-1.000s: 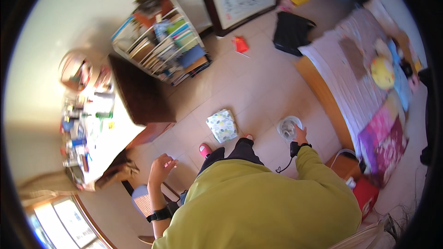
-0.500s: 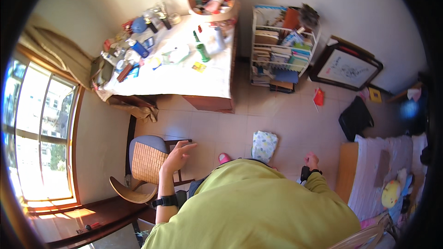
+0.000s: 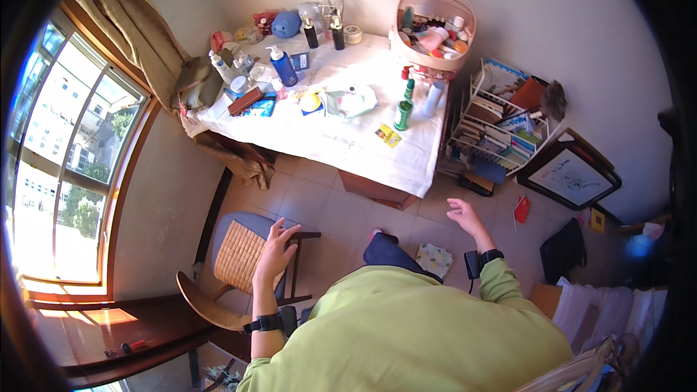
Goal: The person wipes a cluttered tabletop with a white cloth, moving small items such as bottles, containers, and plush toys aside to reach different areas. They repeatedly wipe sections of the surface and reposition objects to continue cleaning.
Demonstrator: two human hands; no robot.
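My left hand (image 3: 275, 250) is open and empty, its fingers apart, over the woven seat of a chair (image 3: 239, 254). My right hand (image 3: 467, 216) is stretched forward above the tiled floor, fingers apart and holding nothing. Ahead of both hands stands a table with a white cloth (image 3: 319, 141). On it are a green bottle (image 3: 404, 109), a pale blue spray can or bottle (image 3: 434, 99), a blue pump bottle (image 3: 283, 67), a yellow card (image 3: 388, 135), a brown case (image 3: 245, 101) and a crumpled plastic bag (image 3: 352, 101).
A pink basket (image 3: 433, 64) of small bottles stands at the table's far right corner. Right of it are a white book rack (image 3: 501, 120) and a framed picture (image 3: 570, 174). A patterned cloth bundle (image 3: 434, 259) and a black bag (image 3: 563, 250) lie on the floor. A window (image 3: 76, 160) is at left.
My view has turned, so the table now appears lower and further right. My right hand has reached forward and its fingers have opened. One leg has stepped forward beside the patterned bundle.
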